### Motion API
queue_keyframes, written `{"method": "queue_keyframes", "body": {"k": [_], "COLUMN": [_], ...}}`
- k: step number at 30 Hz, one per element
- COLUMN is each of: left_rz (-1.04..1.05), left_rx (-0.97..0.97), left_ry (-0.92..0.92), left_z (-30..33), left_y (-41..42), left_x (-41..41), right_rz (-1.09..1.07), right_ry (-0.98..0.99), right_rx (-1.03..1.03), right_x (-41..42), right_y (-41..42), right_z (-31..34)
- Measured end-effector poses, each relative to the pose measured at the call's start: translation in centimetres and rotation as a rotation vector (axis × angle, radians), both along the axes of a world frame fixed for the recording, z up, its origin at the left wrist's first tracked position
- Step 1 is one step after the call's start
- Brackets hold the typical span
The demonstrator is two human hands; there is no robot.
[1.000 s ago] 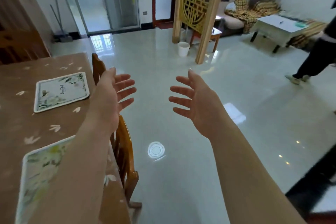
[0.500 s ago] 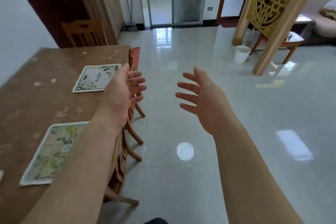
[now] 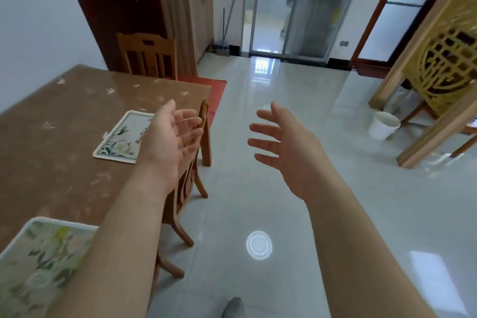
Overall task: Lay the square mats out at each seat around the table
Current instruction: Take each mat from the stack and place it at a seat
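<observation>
Holding both hands up with nothing in them beside the desk [image 3: 64,121].
Left hand [image 3: 167,142] and right hand [image 3: 289,147] have a spread grip; two flower mats [image 3: 121,137] lie flat by the chairs [image 3: 191,173].

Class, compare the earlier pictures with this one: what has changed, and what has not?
The view swung left: the table and a far chair came into sight. Nothing was grasped or released. Left hand and right hand stay open and empty; both mats lie unmoved.
</observation>
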State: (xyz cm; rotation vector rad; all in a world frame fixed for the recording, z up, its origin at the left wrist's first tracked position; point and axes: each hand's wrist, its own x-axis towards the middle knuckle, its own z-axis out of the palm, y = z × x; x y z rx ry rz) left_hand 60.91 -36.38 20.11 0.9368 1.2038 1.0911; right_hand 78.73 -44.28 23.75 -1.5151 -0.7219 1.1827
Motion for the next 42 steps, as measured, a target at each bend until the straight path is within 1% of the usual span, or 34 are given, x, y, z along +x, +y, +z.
{"method": "queue_keyframes", "body": {"k": [4, 8, 13, 18, 22, 25, 28, 31, 34, 37, 39, 42], "left_rz": [0.047, 0.086, 0.193, 0.33, 0.463, 0.588, 0.736, 0.856, 1.018, 1.108, 1.154, 1.267], "left_rx": [0.043, 0.08, 0.113, 0.148, 0.112, 0.112, 0.089, 0.057, 0.07, 0.081, 0.054, 0.055], "left_ry": [-0.024, 0.001, 0.028, 0.073, 0.105, 0.102, 0.11, 0.085, 0.045, 0.002, -0.004, -0.019], "left_z": [1.4, 2.8, 3.2, 2.6, 3.1, 3.9, 4.4, 3.8, 2.8, 1.3, 0.7, 0.4], "left_y": [7.7, 13.7, 21.0, 28.5, 34.1, 37.6, 39.7, 40.5, 41.5, 43.1, 44.4, 45.3], "left_x": [2.3, 4.0, 6.7, 10.7, 14.4, 15.4, 14.5, 12.0, 8.2, 4.3, 1.7, -2.2], "right_rz": [0.047, 0.115, 0.213, 0.354, 0.489, 0.581, 0.688, 0.834, 0.944, 1.018, 1.072, 1.188], "right_ry": [-0.003, 0.001, 0.014, 0.057, 0.096, 0.165, 0.203, 0.222, 0.178, 0.143, 0.112, 0.055], "right_rx": [0.003, 0.036, 0.091, 0.099, 0.066, 0.061, 0.039, 0.036, 0.04, 0.051, 0.046, 0.048], "right_x": [2.5, 4.6, 7.5, 11.7, 15.1, 16.2, 15.0, 12.0, 7.8, 3.3, 0.1, -5.0], "right_y": [8.4, 16.0, 25.7, 36.1, 45.1, 51.6, 56.4, 59.7, 62.9, 66.0, 67.9, 70.2], "right_z": [1.2, 2.3, 2.6, 1.3, 1.1, 1.6, 1.6, 1.0, 0.7, 0.1, -0.1, -0.1]}}
